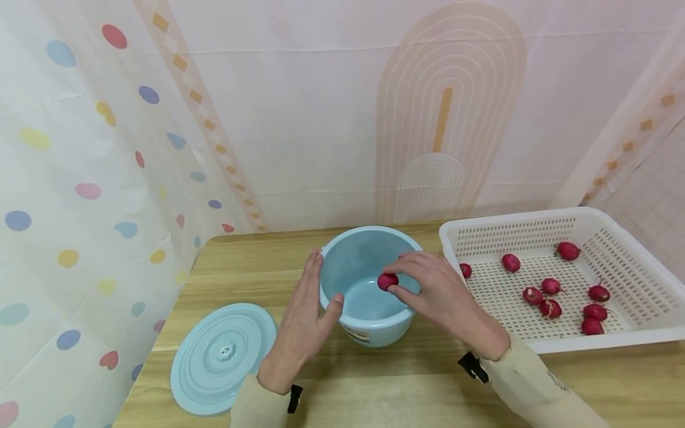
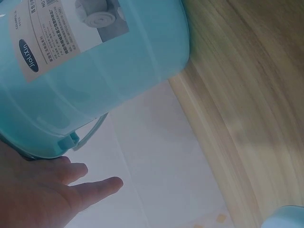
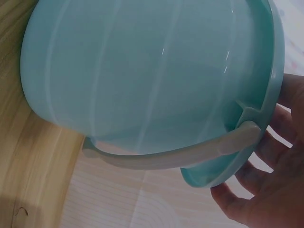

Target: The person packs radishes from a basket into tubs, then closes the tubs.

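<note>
A light blue plastic bucket (image 1: 369, 336) stands upright on the wooden table in the head view. Between the thumb and fingertips of my right hand (image 1: 436, 291) is a red radish (image 1: 386, 282), held over the bucket's mouth. My left hand (image 1: 305, 327) lies along the bucket's left rim with its fingers extended. The left wrist view shows a paper label (image 2: 52, 35) on the bucket's side. In the right wrist view, the pale carrying handle (image 3: 161, 159) hangs down the bucket's side, and the radish is hidden there.
To the right, a white perforated basket (image 1: 610, 340) contains several radishes (image 1: 550, 308). A round blue lid (image 1: 198, 351) lies flat on the table (image 1: 374, 386) at the left. A patterned curtain (image 1: 310, 119) hangs behind the table.
</note>
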Tool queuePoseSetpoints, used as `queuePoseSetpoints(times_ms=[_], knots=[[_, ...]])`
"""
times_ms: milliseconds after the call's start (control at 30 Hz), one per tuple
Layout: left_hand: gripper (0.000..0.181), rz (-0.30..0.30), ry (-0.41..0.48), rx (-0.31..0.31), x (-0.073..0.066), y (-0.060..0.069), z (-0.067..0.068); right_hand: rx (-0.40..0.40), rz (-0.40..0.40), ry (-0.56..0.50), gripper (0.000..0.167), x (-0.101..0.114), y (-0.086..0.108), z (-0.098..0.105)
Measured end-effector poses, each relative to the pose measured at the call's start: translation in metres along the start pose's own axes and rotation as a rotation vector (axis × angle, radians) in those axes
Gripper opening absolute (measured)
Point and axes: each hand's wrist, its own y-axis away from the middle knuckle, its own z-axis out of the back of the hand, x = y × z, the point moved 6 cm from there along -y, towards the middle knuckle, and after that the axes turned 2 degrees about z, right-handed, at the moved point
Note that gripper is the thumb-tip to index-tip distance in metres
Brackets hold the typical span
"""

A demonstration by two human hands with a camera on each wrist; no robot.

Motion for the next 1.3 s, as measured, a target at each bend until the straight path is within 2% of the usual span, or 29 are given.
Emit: queuePoseSetpoints(times_ms=[233,500,867,1300], knots=[[0.077,-0.008,0.002,-0.003,-0.001,-0.001,-0.001,0.094,-0.046,0.01,0.032,-0.004,0.003,-0.002],[0.077,-0.002,0.009,0.002,-0.001,-0.001,-0.002,0.195,-0.128,-0.003,0.054,-0.005,0.021,0.008],[0.077,-0.007,0.006,0.002,-0.001,-0.001,-0.001,0.107,-0.037,0.069,0.056,-0.005,0.042,0.049],[0.077,-0.008,0.011,-0.006,0.001,0.0,-0.002,0.022,0.092,0.11,0.052,-0.022,0.042,0.094]])
